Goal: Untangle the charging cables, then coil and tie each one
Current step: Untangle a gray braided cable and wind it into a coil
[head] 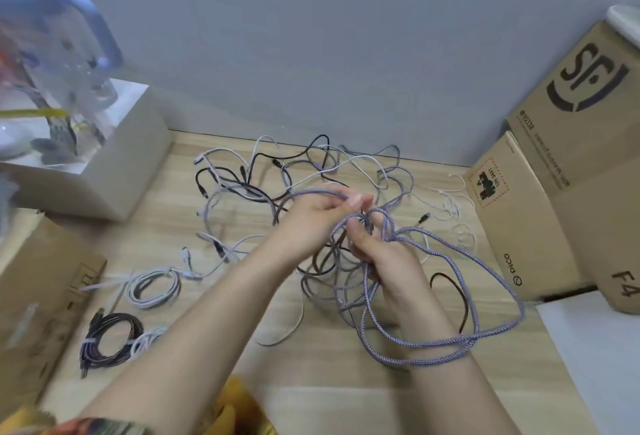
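Cables already coiled lie well to the left of the fingers: a white coil (154,287), a dark coil (110,339) nearer the camera and a small pale one (147,341) touching it, so about three look finished, though their ties are too small to confirm. Beyond and left of the fingers the loose tangle (277,171) of black, white and grey leads is still spread over the wooden table (346,400). The left hand (311,223) has its fingertips pinched together on a purple-grey braided cable (450,341), near one end. The right hand (388,254), just beside it, is closed around gathered loops of that same cable, which hang down over the wrist. By my reading, this cable is mid-coil and untied, and most remain.
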